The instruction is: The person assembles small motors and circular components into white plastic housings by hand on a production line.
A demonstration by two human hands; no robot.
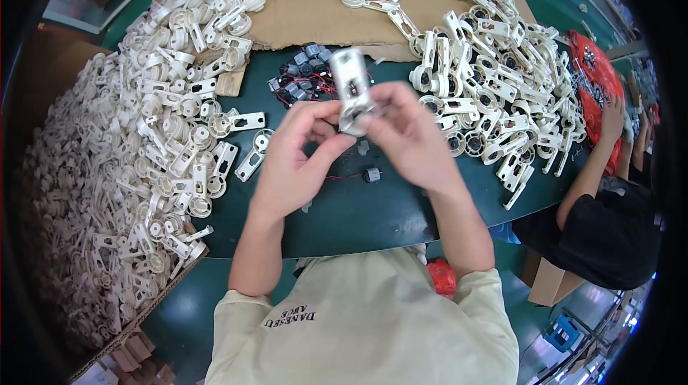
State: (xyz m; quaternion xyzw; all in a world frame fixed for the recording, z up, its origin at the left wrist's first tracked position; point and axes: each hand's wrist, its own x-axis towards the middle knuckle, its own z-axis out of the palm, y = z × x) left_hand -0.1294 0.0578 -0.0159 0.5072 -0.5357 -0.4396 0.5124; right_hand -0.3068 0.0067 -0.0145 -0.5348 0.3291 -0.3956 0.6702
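Observation:
A white plastic housing (pixel 349 73), with a long slotted body and a rounded end, is held upright above the table between my two hands. My left hand (pixel 295 159) pinches its lower, rounded end between thumb and fingers. On the other side, the fingers of my right hand (pixel 412 141) close on the same end, somewhat blurred. Whatever sits inside the rounded end is hidden by my fingers. Below my hands lies a small dark motor (pixel 372 175) with a red wire. Beyond them is a heap of similar motors (pixel 304 73) with red and dark wires.
A huge heap of white housings (pixel 165 120) fills the left side and its carton. More housings, many with dark parts inside, are piled (pixel 494 91) at right. Cardboard (pixel 308 16) covers the green table's far part. A co-worker's arm (pixel 595 163) reaches a red bag (pixel 598 69) of screws.

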